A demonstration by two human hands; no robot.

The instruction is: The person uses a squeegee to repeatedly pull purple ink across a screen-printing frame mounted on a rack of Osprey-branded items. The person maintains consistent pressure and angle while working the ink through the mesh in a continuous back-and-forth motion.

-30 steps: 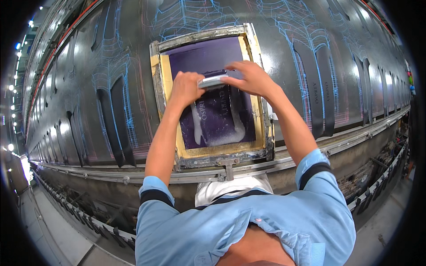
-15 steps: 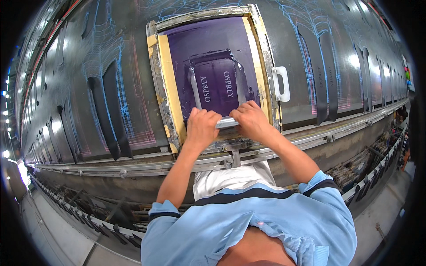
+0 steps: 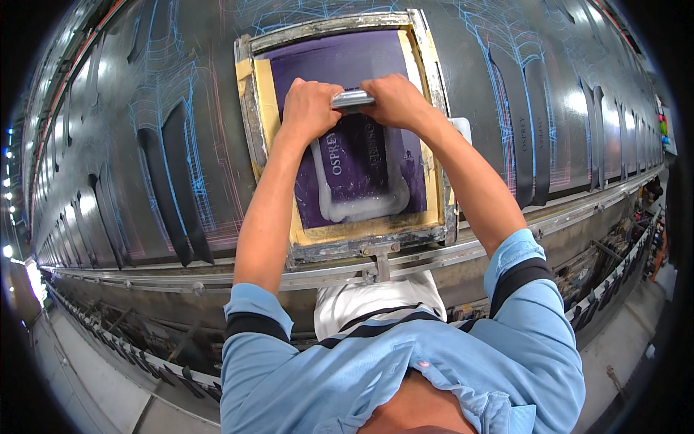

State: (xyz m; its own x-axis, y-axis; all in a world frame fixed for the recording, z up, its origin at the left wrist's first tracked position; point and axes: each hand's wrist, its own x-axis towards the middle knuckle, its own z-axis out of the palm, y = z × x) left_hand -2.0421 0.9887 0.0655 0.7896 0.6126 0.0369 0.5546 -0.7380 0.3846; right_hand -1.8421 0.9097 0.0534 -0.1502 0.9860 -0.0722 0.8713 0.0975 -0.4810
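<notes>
A metal-handled squeegee (image 3: 352,100) spans the gap between my two hands over the far part of a printing screen. My left hand (image 3: 311,108) is wrapped round its left end, and my right hand (image 3: 396,101) grips its right end. The screen frame (image 3: 249,108) is worn metal edged with yellow tape. Its mesh (image 3: 303,195) is purple, with light lettering and a greyish ink smear (image 3: 361,208) along the near part. My hands and the squeegee hide the far middle of the mesh.
A long dark table (image 3: 94,145) runs left and right, with dark cut strips (image 3: 184,181) and blue and pink line prints. Along its near edge goes a metal rail (image 3: 520,224), with a clamp bracket (image 3: 379,260) at the frame. A white handle (image 3: 461,130) sits at the frame's right side.
Both hands have carried the squeegee from the near end of the screen to its far part. The near mesh and its grey smear are now uncovered.
</notes>
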